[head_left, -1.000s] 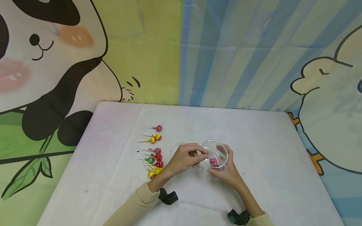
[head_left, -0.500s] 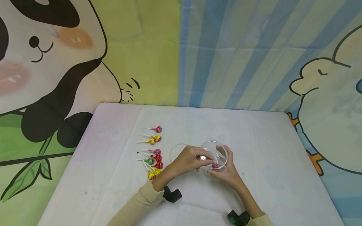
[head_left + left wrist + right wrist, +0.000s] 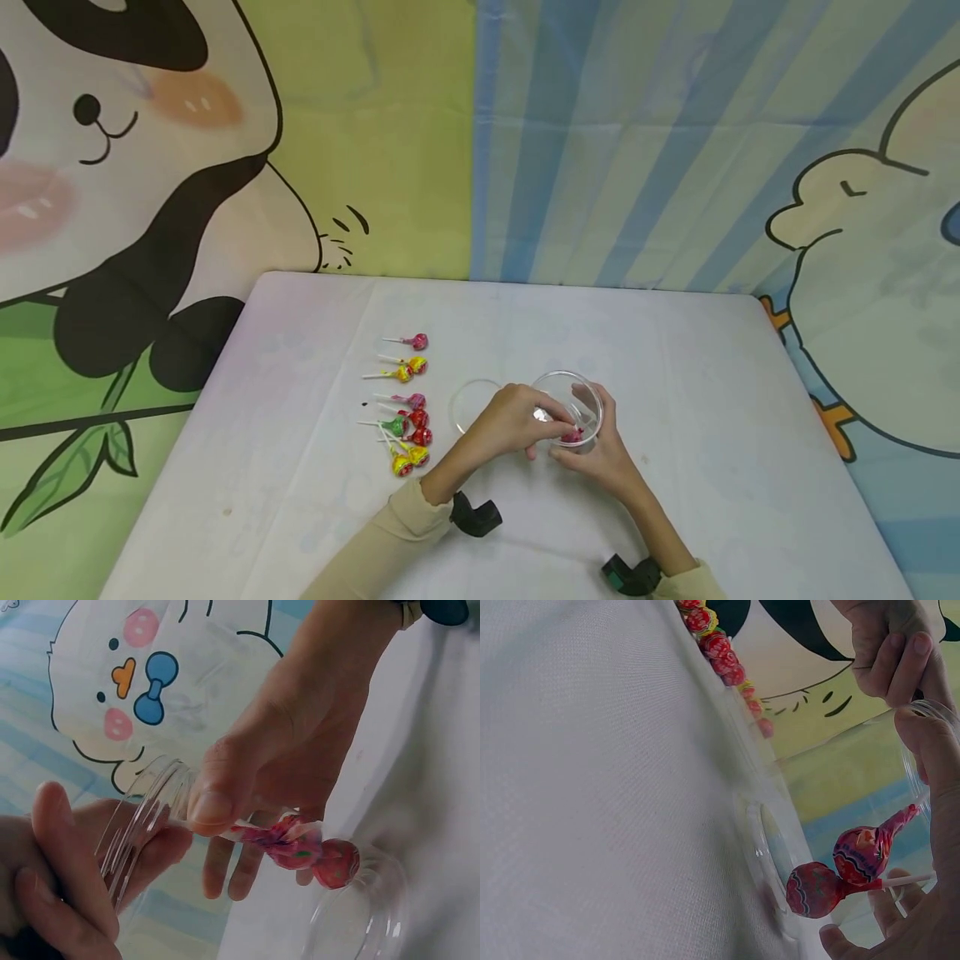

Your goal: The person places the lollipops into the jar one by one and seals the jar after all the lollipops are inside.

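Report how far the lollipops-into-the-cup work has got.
Done: two pink-red lollipops already lie inside the clear plastic cup. In hand: the right hand grips the cup, tilted on the white table, while the left hand has its fingers at the cup's mouth. Left: a row of about ten wrapped lollipops lies on the table beside a clear lid.

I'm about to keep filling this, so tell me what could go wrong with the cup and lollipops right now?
The clear cup is tilted in the right hand, so the two lollipops inside might slide out. The left hand at the rim could nudge the thin cup. The lid and loose lollipops beside that hand could get knocked.
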Action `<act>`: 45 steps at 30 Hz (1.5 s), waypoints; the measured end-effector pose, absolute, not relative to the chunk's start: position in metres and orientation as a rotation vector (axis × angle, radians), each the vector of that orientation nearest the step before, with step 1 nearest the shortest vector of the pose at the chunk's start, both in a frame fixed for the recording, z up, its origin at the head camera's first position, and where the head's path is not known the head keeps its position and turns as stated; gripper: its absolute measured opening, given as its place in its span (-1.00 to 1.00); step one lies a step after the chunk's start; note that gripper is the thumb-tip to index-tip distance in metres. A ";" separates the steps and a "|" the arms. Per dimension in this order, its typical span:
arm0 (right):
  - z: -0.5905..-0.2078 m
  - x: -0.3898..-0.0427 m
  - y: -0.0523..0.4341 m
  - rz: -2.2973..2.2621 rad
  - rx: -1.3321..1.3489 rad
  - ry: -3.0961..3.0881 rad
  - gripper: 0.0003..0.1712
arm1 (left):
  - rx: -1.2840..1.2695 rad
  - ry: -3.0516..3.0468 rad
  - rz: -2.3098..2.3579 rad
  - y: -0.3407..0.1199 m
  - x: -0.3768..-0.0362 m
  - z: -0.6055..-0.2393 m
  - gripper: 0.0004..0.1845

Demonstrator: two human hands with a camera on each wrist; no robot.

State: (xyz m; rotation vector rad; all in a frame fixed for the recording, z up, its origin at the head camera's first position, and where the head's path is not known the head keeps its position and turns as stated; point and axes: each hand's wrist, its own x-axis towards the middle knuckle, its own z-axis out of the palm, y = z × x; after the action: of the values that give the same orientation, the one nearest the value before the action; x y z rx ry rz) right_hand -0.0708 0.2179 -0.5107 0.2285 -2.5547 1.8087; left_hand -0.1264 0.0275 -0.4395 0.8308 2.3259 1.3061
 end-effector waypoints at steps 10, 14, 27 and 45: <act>-0.511 -0.071 0.217 1.780 0.224 -2.563 0.22 | 0.775 2.421 1.210 0.030 -0.124 -0.436 -0.90; -0.512 -0.072 0.215 1.777 0.222 -2.571 0.21 | 0.763 2.479 1.199 0.028 -0.122 -0.435 -0.88; -0.512 -0.072 0.213 1.779 0.208 -2.553 0.22 | 0.822 2.479 1.449 -0.002 -0.115 -0.433 -0.82; -0.512 -0.070 0.215 1.776 0.180 -2.543 0.23 | 0.268 2.432 1.586 -0.138 -0.073 -0.487 -0.73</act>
State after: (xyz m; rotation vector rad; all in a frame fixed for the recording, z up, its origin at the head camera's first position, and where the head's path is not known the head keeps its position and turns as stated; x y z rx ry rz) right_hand -0.0698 0.2148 -0.5117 0.1796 -2.5427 1.7764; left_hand -0.0732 -0.1382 -0.4868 0.2675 2.4316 1.5857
